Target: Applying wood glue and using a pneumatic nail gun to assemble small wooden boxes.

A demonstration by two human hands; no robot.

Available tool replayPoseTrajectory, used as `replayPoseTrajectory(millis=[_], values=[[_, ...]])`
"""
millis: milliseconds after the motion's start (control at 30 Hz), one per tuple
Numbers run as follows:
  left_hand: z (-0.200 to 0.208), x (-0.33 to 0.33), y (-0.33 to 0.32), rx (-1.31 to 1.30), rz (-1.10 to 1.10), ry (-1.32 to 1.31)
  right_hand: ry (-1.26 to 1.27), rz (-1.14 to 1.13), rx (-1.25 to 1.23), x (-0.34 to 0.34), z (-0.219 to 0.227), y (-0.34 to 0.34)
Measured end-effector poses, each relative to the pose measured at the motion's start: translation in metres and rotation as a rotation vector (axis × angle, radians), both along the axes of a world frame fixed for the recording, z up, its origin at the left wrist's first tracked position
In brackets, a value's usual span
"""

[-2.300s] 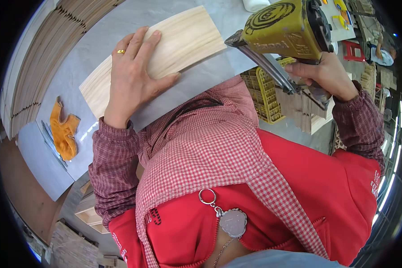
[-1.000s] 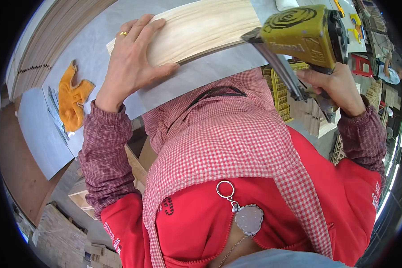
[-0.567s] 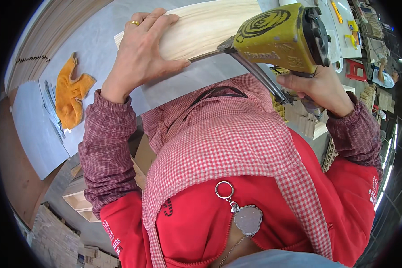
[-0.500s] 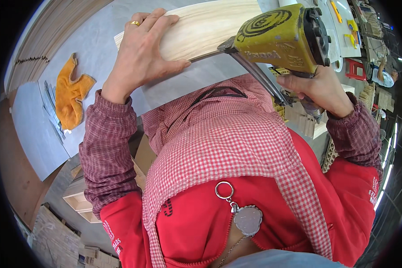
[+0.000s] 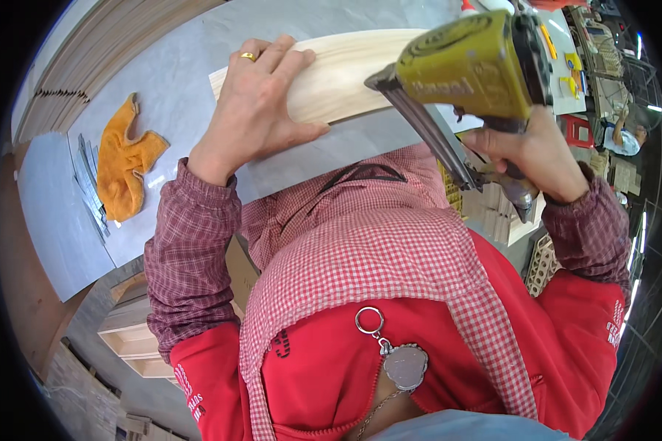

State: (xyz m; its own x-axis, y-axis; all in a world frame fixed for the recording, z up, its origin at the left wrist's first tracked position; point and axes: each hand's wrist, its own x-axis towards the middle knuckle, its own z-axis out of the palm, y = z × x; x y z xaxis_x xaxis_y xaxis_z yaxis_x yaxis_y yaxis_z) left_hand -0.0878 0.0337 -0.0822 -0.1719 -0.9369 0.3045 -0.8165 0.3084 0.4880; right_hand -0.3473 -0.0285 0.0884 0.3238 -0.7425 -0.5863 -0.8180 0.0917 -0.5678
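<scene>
A pale wooden board (image 5: 349, 70) lies on the grey work surface in front of me. My left hand (image 5: 261, 103), with a gold ring, grips its left part, fingertips over the top and thumb along the near edge. In my right hand (image 5: 526, 147) is the handle of a yellow nail gun (image 5: 463, 70) with a long dark magazine slanting down toward me. The gun's nose is over the board's right part, close to the near edge; whether it touches the wood cannot be made out. The gun's body hides the board's right end.
An orange work glove (image 5: 129, 162) rests at the left beside thin metal strips (image 5: 90, 180). Stacked boards (image 5: 118, 59) stand at the far left. Wooden boxes (image 5: 132, 338) sit below the table. A red stool (image 5: 579, 131) and another person (image 5: 624, 138) are at the right.
The whole view has shifted, so board and left hand appear lower and further right. Against the board, the gun's nose has moved slightly inward from its near edge. Both grips stay the same.
</scene>
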Motion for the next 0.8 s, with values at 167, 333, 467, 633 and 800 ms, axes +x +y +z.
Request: replayPoseTrajectory(millis=[167,333,467,633,800], values=[[0.0,-0.002,0.004,-0.026,-0.037,0.014,0.001,0.08,-0.081,0.03,0.003,-0.019],[0.005,-0.005,0.005,-0.068,-0.033,0.056,0.02,0.114,-0.076,0.043,-0.001,-0.04],[0.005,-0.005,0.006,-0.073,-0.035,0.068,0.007,0.116,-0.08,0.043,-0.005,-0.041],[0.007,-0.004,0.006,-0.064,-0.036,0.066,0.019,0.085,-0.068,0.048,-0.004,-0.04],[0.003,-0.004,0.004,-0.06,-0.036,0.058,0.036,-0.009,-0.016,0.052,-0.006,-0.038]])
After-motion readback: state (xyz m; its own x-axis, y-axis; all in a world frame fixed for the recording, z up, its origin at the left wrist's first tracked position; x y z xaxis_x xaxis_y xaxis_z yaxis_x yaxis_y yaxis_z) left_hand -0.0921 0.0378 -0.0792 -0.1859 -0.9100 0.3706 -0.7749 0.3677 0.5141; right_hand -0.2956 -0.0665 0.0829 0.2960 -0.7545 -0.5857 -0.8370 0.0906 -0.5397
